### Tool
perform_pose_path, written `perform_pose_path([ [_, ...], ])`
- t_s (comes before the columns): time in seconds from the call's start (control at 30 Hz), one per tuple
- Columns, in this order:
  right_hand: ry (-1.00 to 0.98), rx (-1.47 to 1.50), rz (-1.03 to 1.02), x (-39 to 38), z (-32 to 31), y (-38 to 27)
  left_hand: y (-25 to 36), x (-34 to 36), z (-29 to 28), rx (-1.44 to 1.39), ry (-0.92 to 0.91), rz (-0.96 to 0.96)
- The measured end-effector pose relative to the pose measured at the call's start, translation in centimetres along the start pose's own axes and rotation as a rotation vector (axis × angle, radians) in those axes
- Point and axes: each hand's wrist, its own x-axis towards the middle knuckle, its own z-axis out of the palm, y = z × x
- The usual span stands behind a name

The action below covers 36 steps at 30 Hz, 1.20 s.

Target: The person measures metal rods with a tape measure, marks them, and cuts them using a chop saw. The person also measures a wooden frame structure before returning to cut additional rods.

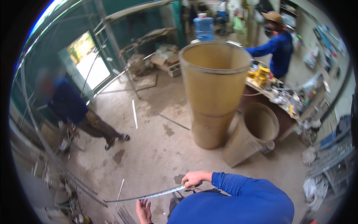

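A tape measure (191, 184) with a yellow and dark case is gripped in my right hand (196, 178), in front of my blue-sleeved body. Its blade (160, 193) is drawn out to the left in a slight curve, and the far tip hangs over the floor. Below the blade, my left hand (144, 211) is raised with fingers stretched up and somewhat apart. Its fingertips reach the blade's underside; whether they press on it I cannot make out. The case is partly hidden by my right fingers.
A tall tan tub (212, 93) stands ahead, with a tilted tan bin (246, 134) beside it. One person (71, 102) stands at left; another (278, 48) is at the cluttered bench (283, 95). Thin rods (125, 215) and a white strip (134, 114) lie on the floor.
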Motion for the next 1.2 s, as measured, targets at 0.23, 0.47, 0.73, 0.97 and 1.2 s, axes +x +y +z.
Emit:
perform_pose_path([
  [0.23, 0.079, 0.155, 0.274, 9.5, -16.6, 4.5, -5.7, 10.5, -3.6, 0.893, 0.329, -0.473],
  [0.47, 0.535, 0.365, 0.651, 18.1, -25.7, 9.0, 3.2, 35.7, -2.7, 1.784, -0.405, -0.491],
  [0.73, 0.763, 0.870, 0.647, 27.8, -38.1, 8.5, 28.4, 78.1, 29.8, 1.195, -0.121, 0.405],
  [0.97, 0.733, 0.715, 0.598, 40.2, -57.1, 13.7, 33.0, 90.1, 55.3, 0.977, -0.326, 0.569],
  [1.2, 0.723, 0.234, 0.537, 52.3, -80.0, 15.8, 25.3, 94.4, 47.7, 1.412, -0.283, -0.378],
])
